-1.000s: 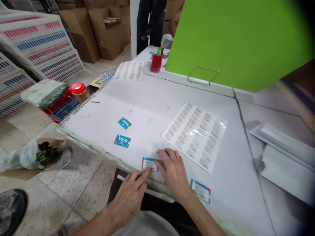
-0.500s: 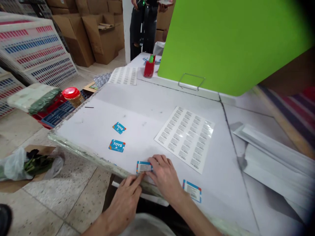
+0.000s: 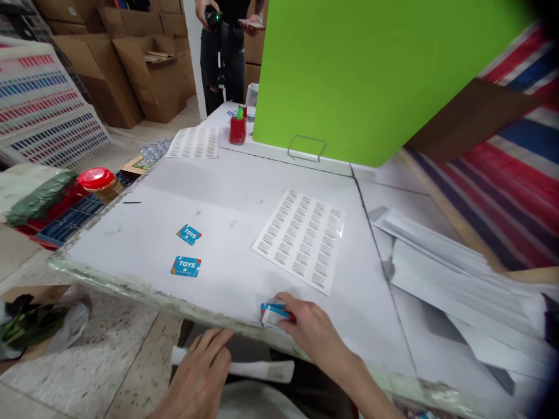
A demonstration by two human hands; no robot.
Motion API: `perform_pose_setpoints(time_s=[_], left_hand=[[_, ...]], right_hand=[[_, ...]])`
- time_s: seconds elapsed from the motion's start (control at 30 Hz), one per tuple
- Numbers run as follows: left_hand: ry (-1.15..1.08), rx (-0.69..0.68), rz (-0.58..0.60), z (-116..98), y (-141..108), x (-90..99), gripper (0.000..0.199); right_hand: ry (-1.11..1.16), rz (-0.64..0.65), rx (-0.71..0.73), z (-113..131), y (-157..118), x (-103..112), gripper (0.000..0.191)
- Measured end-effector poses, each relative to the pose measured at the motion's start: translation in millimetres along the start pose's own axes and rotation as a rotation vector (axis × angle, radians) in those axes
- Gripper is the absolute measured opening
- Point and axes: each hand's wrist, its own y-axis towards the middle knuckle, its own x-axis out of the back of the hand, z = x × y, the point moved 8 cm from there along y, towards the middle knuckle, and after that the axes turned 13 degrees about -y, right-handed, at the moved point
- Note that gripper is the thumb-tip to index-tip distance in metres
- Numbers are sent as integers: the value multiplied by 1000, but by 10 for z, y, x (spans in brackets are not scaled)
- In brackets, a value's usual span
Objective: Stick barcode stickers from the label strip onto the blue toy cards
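Right now the right hand (image 3: pixel 317 331) pinches a blue-edged card (image 3: pixel 274 316), its fingers closed narrow on it, at the near edge of the tabletop (image 3: pixel 227 195). The left hand (image 3: pixel 196 375) lies over a white strip (image 3: pixel 262 369) below that edge; whether its fingers grip, I cannot tell. So close to the edge, a loose pinch could drop the card over the lip, and a tilted card could crease. On the tabletop, I count two TOYS cards (image 3: pixel 186 266) at left and two barcode label sheets (image 3: pixel 299 240), one mid-table, one far. One red pot (image 3: pixel 238 131) stands far off, with one standing co-worker (image 3: pixel 220 58) beyond.
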Motion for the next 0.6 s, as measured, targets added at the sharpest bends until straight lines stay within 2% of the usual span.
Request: perform_pose_setpoints(time_s=[0.1,0.23,0.33,0.47,0.53,0.6], left_hand=[[2,-34,-12,-5,18,-30,29],[0,-73,-16,40,8,-58,24],[19,-95,-17,75,14,-37,17],[47,-82,-24,149,36,9,18],[65,-97,-24,181,32,23,18],[46,-126,-49,198,29,54,18]], right_hand=[[-33,-11,-13,34,-5,-62,27],[-13,-34,-50,61,-17,-32,19],[54,-29,-101,-160,-151,15,22],[59,-37,-222,-600,-397,44,41],[40,-47,-252,-688,-464,54,38],[29,-78,-271,-674,-488,90,30]])
